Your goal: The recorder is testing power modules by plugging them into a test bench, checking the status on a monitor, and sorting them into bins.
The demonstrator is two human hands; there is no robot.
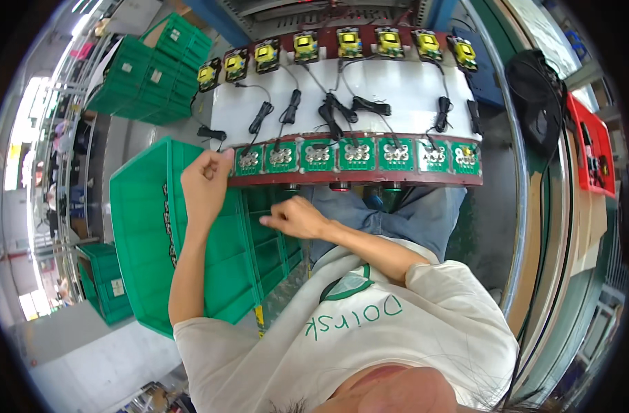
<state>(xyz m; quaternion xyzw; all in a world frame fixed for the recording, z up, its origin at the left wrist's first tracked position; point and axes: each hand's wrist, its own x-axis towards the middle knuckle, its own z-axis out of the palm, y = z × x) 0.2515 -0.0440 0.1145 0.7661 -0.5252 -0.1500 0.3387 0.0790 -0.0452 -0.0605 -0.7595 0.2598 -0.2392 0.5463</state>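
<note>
My left hand point(207, 180) is closed, fingers curled and pressed together, at the left end of a long dark-red fixture point(355, 180). Anything between its fingertips is too small or hidden to make out. A black cable bundle point(211, 133) trails down close to it. My right hand point(297, 217) hovers below the fixture's near edge, fingers curled in and thumb pointing left, with nothing visible in it. A row of green circuit boards point(318, 156) with round silver contacts sits in the fixture; the leftmost board point(249, 160) lies just right of my left hand.
Along the far side stand several yellow-and-black power boards point(305, 47), cabled across a white surface point(259, 93). Green bins point(139, 275) stand below left, with stacked green crates point(132, 82) farther back. Right of a metal rail lie a black bag point(535, 103) and a red tray point(581, 148).
</note>
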